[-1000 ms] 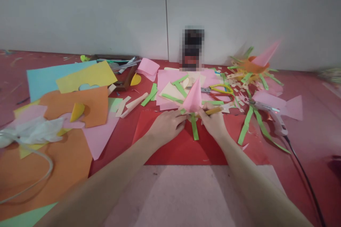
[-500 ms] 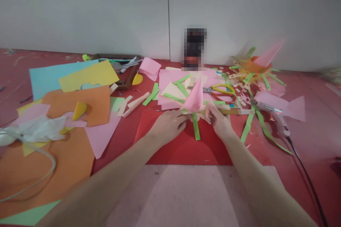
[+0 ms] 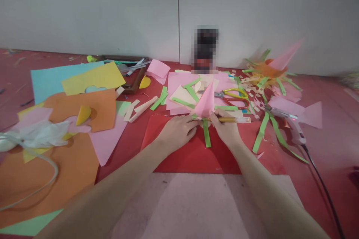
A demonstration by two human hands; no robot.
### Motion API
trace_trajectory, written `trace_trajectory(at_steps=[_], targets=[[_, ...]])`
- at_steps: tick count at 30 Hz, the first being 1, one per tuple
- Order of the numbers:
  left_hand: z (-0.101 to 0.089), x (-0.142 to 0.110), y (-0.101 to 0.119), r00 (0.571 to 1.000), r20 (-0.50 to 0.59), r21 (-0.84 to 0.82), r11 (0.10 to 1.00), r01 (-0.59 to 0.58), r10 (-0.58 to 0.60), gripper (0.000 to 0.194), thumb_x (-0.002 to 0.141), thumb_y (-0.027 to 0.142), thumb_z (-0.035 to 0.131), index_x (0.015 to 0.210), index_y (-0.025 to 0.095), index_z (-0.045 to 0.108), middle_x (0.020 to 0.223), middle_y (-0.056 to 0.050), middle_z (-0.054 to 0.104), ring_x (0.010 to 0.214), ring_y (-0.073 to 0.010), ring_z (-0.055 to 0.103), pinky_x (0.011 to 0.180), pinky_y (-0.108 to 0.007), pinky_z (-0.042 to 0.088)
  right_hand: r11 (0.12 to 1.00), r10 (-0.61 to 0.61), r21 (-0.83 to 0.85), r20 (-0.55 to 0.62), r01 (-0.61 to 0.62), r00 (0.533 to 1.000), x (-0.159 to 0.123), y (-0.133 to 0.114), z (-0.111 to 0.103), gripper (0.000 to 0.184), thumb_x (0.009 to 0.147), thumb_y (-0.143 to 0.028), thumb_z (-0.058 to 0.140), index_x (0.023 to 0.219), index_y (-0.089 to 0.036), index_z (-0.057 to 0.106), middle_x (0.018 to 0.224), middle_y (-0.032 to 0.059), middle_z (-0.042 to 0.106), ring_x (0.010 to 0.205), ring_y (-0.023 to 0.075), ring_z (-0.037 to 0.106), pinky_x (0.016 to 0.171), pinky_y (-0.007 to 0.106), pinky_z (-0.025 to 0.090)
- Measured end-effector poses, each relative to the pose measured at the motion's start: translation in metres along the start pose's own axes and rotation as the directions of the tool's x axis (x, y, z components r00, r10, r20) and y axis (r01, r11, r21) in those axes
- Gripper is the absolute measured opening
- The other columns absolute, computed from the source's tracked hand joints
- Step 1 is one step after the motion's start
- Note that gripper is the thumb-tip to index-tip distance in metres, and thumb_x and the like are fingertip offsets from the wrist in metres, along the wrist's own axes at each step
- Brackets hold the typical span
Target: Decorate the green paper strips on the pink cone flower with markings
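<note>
A pink paper cone (image 3: 206, 102) with green paper strips at its base stands tilted between my hands. My left hand (image 3: 178, 130) is closed at the left of the base, its fingertips pinching there; exactly what lies under them is partly hidden. In my right hand (image 3: 227, 129) is a yellow-brown pen (image 3: 231, 119), its pale clear end pointing right. The right fingertips are pressed together beside the cone. One green strip (image 3: 206, 134) hangs from the base toward me, over a red sheet (image 3: 196, 157).
Behind the cone, scissors (image 3: 232, 97) lie on pink sheets. A glue gun (image 3: 291, 119) with a black cord rests at right, near an orange-and-green paper piece (image 3: 267, 69) with a pink cone. Coloured sheets (image 3: 70, 157) and a white cable (image 3: 54, 171) spread over the left side.
My right hand lifted a little away from the cone with the pen, which slid right, then came back in against the base. The left hand has stayed at the cone.
</note>
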State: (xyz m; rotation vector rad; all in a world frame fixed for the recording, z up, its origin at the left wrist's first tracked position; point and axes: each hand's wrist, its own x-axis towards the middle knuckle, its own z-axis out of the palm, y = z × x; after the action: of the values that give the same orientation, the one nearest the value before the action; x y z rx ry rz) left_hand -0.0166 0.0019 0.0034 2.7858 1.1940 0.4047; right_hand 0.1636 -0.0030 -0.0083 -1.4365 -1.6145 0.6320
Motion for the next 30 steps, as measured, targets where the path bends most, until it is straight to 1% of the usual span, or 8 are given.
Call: trace_trajectory(at_steps=[3, 9, 14, 16, 23, 25, 28, 30], targets=[[0.0008, -0.0003, -0.0006, 1.0, 0.002, 0.004, 1.0, -0.003, 0.003, 0.029, 0.085, 0.019, 0.04, 0.107, 0.02, 0.06, 0.092, -0.004, 0.065, 0.078, -0.0174, 0.06, 0.069, -0.031, 0.047, 1.0, 0.0, -0.023, -0.008, -0.001, 1.0, 0.0001, 0.0002, 0.0012, 0.031, 0.083, -0.033, 0.044, 0.057, -0.02, 0.035, 0.051, -0.0052, 0.036, 0.05, 0.0097, 0.035, 0.05, 0.023, 0.03], [0.0023, 0.0, -0.001, 1.0, -0.008, -0.005, 1.0, 0.008, -0.008, 0.029, 0.084, 0.017, 0.042, 0.106, 0.021, 0.06, 0.093, -0.003, 0.065, 0.079, -0.0173, 0.06, 0.067, -0.031, 0.047, 1.0, 0.004, -0.021, 0.027, -0.003, 1.0, 0.0007, -0.0001, 0.0009, 0.026, 0.08, -0.024, 0.042, 0.056, -0.021, 0.031, 0.051, -0.0051, 0.037, 0.051, 0.0096, 0.036, 0.051, 0.022, 0.031], [0.0011, -0.0006, -0.0003, 1.0, -0.001, 0.005, 1.0, -0.011, 0.011, 0.03, 0.085, 0.018, 0.04, 0.108, 0.02, 0.059, 0.096, -0.004, 0.065, 0.081, -0.0179, 0.06, 0.07, -0.032, 0.047, 1.0, -0.003, -0.029, 0.003, 0.003, 1.0, 0.0, 0.0001, 0.0011, 0.032, 0.083, -0.036, 0.043, 0.057, -0.021, 0.035, 0.051, -0.0048, 0.037, 0.051, 0.0097, 0.035, 0.051, 0.022, 0.03], [0.0008, -0.0007, -0.0001, 1.0, 0.002, 0.007, 1.0, -0.005, 0.005, 0.03, 0.085, 0.019, 0.04, 0.107, 0.02, 0.059, 0.095, -0.004, 0.065, 0.08, -0.018, 0.06, 0.069, -0.032, 0.047, 0.999, -0.008, -0.04, -0.002, 0.008, 1.0, 0.0, 0.0007, 0.0016, 0.032, 0.083, -0.036, 0.043, 0.057, -0.021, 0.036, 0.051, -0.0047, 0.036, 0.05, 0.0097, 0.035, 0.05, 0.023, 0.029], [0.0016, 0.0001, 0.0005, 1.0, 0.002, -0.033, 0.999, 0.015, -0.015, 0.03, 0.081, 0.015, 0.044, 0.105, 0.022, 0.06, 0.093, -0.002, 0.065, 0.079, -0.0179, 0.06, 0.066, -0.03, 0.047, 0.999, -0.028, -0.04, 0.061, 0.03, 0.998, 0.0013, 0.0024, 0.0021, 0.025, 0.08, -0.025, 0.041, 0.056, -0.021, 0.035, 0.052, -0.0044, 0.04, 0.052, 0.0105, 0.037, 0.051, 0.023, 0.03], [0.0021, 0.0, -0.0001, 1.0, -0.004, -0.03, 0.999, 0.014, -0.014, 0.03, 0.081, 0.015, 0.044, 0.106, 0.022, 0.06, 0.093, -0.003, 0.065, 0.079, -0.0175, 0.06, 0.067, -0.03, 0.047, 1.0, -0.011, -0.028, 0.048, 0.012, 0.999, 0.0016, 0.0012, 0.0013, 0.024, 0.08, -0.025, 0.041, 0.056, -0.021, 0.036, 0.052, -0.0041, 0.042, 0.052, 0.0108, 0.039, 0.052, 0.024, 0.031], [0.003, -0.0003, -0.0014, 1.0, -0.022, -0.033, 0.999, 0.012, -0.013, 0.029, 0.084, 0.017, 0.042, 0.106, 0.021, 0.06, 0.093, -0.003, 0.065, 0.08, -0.0167, 0.06, 0.069, -0.029, 0.047, 0.999, 0.047, 0.028, -0.008, -0.047, 0.999, 0.0019, -0.0014, -0.0011, 0.025, 0.08, -0.025, 0.042, 0.055, -0.021, 0.036, 0.051, -0.004, 0.044, 0.051, 0.0109, 0.042, 0.052, 0.024, 0.033], [0.0034, -0.0004, -0.0022, 1.0, -0.026, -0.048, 0.999, 0.012, -0.014, 0.029, 0.086, 0.018, 0.04, 0.106, 0.02, 0.06, 0.092, -0.003, 0.065, 0.081, -0.0163, 0.059, 0.069, -0.029, 0.047, 0.996, 0.053, 0.073, -0.019, -0.052, 0.998, 0.0021, -0.0027, -0.0026, 0.027, 0.08, -0.026, 0.043, 0.055, -0.021, 0.036, 0.05, -0.0041, 0.045, 0.05, 0.0109, 0.043, 0.053, 0.025, 0.035]])
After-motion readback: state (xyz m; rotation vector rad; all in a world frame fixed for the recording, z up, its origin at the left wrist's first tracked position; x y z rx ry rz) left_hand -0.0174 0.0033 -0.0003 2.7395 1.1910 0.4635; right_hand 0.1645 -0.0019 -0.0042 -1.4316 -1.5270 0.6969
